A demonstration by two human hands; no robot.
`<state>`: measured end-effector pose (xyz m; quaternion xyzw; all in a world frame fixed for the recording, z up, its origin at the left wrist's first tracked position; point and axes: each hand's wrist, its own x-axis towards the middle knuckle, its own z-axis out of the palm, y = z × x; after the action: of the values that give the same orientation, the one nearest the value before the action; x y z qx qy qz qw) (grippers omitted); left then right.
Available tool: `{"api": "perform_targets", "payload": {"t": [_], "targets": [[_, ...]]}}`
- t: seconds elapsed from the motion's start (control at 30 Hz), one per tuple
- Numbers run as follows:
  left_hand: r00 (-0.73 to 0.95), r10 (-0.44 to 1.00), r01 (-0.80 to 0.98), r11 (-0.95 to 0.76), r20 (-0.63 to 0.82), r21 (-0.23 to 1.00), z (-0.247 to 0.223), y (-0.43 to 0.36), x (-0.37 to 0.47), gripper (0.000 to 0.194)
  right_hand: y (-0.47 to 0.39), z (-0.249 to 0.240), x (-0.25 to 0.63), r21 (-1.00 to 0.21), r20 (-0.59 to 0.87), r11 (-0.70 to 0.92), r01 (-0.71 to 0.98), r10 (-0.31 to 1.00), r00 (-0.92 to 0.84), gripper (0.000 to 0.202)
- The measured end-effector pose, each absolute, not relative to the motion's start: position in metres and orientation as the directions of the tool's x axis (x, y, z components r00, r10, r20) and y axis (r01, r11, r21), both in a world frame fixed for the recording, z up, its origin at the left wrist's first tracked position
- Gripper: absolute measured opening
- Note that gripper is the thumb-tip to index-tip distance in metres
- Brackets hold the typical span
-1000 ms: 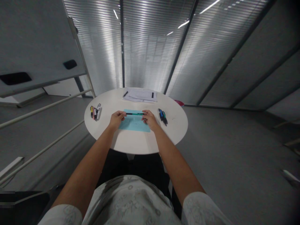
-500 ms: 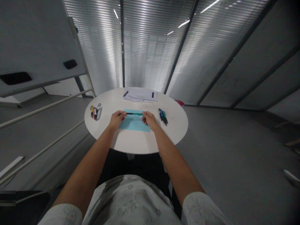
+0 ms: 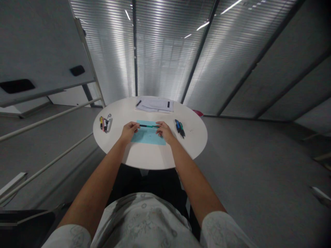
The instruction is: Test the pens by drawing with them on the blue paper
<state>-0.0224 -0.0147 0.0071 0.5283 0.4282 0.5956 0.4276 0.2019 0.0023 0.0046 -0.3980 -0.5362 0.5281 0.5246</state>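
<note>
A black and green pen (image 3: 147, 126) is held level above a light blue sheet (image 3: 148, 138) on the round white table (image 3: 147, 158). My left hand (image 3: 129, 132) pinches its black end. At the green end is my right hand (image 3: 164, 131), its thumb and fingers around the tip and the index finger raised a little. Several blue, green and black pens (image 3: 179, 128) lie to the right of my right hand. On the left side of the table rest several markers (image 3: 105, 123), yellow, pink, black and white.
A stack of papers (image 3: 155, 104) with a dark pen on it lies at the table's far edge. To the left stands a board on a pale metal frame (image 3: 51, 106). Something red (image 3: 198, 113) shows beyond the table's right edge.
The fingers of my right hand have lifted and spread slightly, and the pen's green end has dipped a little. My left hand has stayed in place.
</note>
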Motion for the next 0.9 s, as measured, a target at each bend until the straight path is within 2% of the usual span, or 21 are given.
{"api": "perform_targets", "payload": {"t": [0.07,0.2,0.4,0.7,0.9], "targets": [[-0.073,0.962,-0.058,-0.269,0.265,0.961,0.007,-0.014,-0.022,0.028,0.002,0.005,0.200,-0.991,0.111,0.100,-0.088,0.986,-0.128,0.030],[-0.084,0.965,-0.089,-0.255,0.248,0.963,0.010,-0.016,-0.020,0.031,-0.003,0.009,0.198,-0.995,0.103,0.102,-0.011,0.986,-0.131,0.034],[-0.104,0.966,-0.106,-0.248,0.237,0.963,0.011,-0.018,-0.020,0.033,-0.006,0.010,0.201,-0.980,0.190,0.182,-0.079,0.976,-0.107,0.038],[-0.166,0.959,-0.191,-0.259,0.229,0.947,0.002,-0.008,-0.022,0.031,0.005,0.009,0.206,-0.937,0.054,0.064,-0.345,0.998,0.040,0.035],[-0.204,0.959,-0.228,-0.241,0.196,0.943,0.000,-0.005,-0.022,0.028,0.006,0.018,0.215,-0.851,-0.014,0.124,-0.511,0.966,0.258,0.029]]}}
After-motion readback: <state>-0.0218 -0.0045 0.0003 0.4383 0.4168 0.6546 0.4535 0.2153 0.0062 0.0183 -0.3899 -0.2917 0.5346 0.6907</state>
